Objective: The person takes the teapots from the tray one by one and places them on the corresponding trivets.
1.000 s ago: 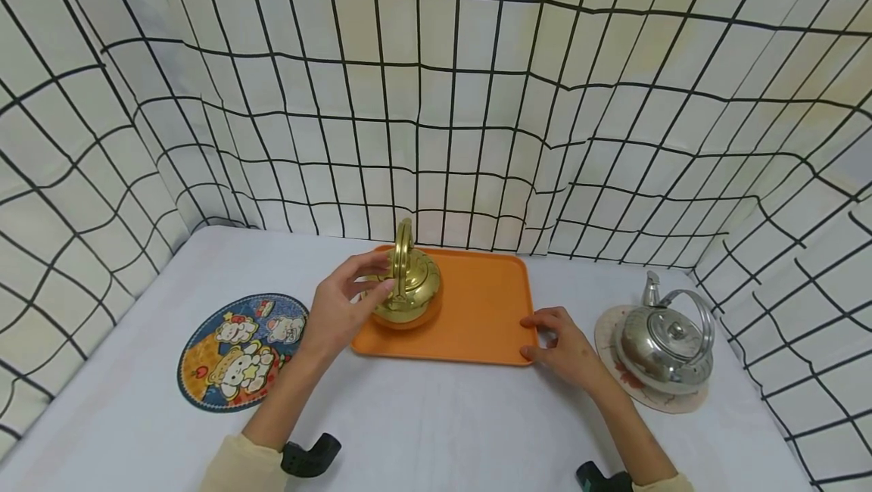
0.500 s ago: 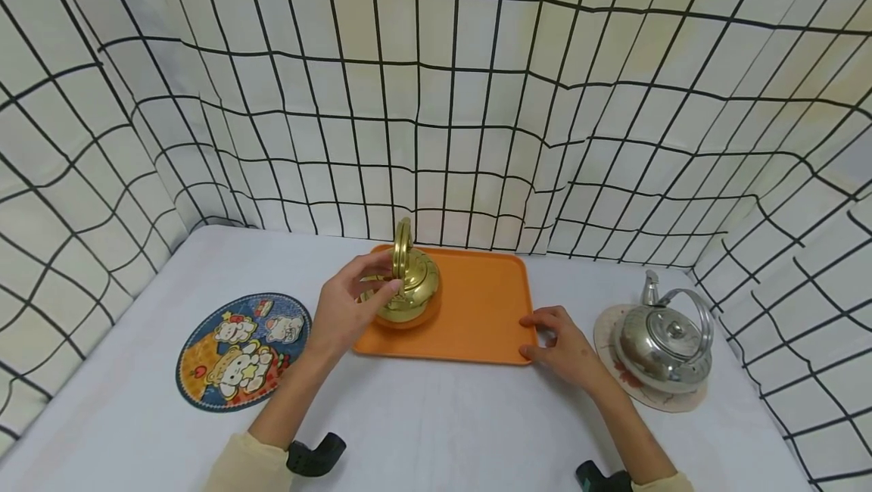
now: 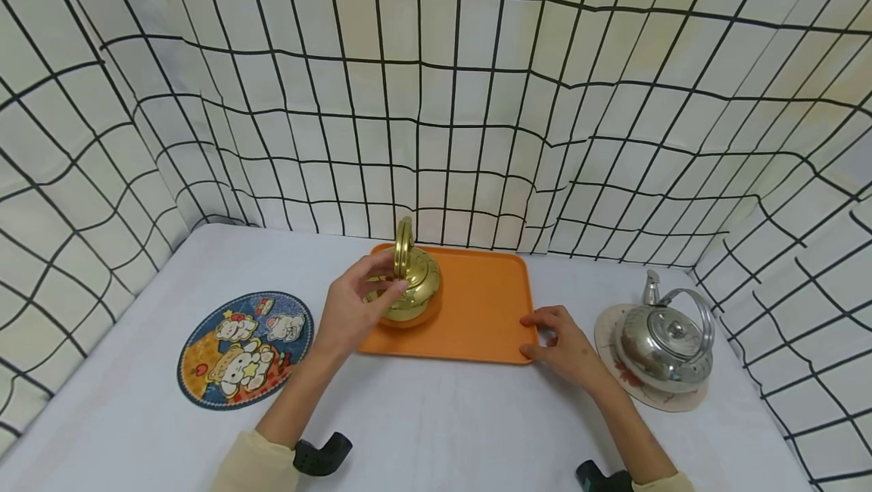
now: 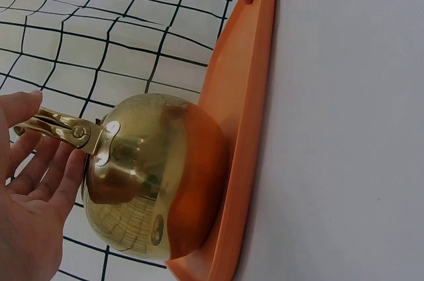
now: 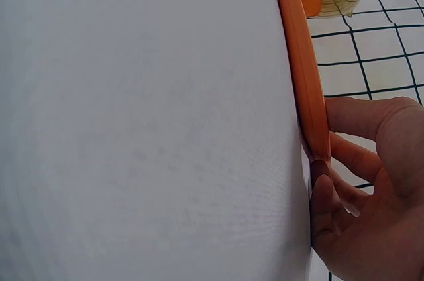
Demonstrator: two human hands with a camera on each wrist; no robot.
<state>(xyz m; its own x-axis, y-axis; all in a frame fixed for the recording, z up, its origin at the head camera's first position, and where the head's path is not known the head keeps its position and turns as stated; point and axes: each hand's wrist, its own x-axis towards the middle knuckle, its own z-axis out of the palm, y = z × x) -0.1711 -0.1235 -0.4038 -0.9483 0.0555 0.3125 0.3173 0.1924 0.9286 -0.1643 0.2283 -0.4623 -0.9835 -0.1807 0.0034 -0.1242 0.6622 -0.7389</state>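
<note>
A gold kettle (image 3: pixel 415 288) stands upright on the left part of an orange tray (image 3: pixel 485 303). My left hand (image 3: pixel 354 306) has the kettle's arched handle between thumb and index finger; the other fingers spread loosely beside the body. In the left wrist view the thumb lies on one side of the handle (image 4: pixel 69 132), with part of it hidden behind the thumb. The tray's right edge is pinched by my right hand (image 3: pixel 562 344). Up close, the right wrist view has the thumb against the orange rim (image 5: pixel 310 89) and the other fingers beneath and behind it.
To the right, a silver kettle (image 3: pixel 664 344) sits on a round pale mat (image 3: pixel 657 401). A blue oval mat with cartoon animals (image 3: pixel 245 352) lies at the left. White cloth covers the table (image 3: pixel 450 431), and a black wire grid (image 3: pixel 436 129) surrounds the back and sides.
My left hand has shifted slightly to the right, its thumb coming across the front of the gold kettle's handle. The kettle, the tray and my right hand stay in place.
</note>
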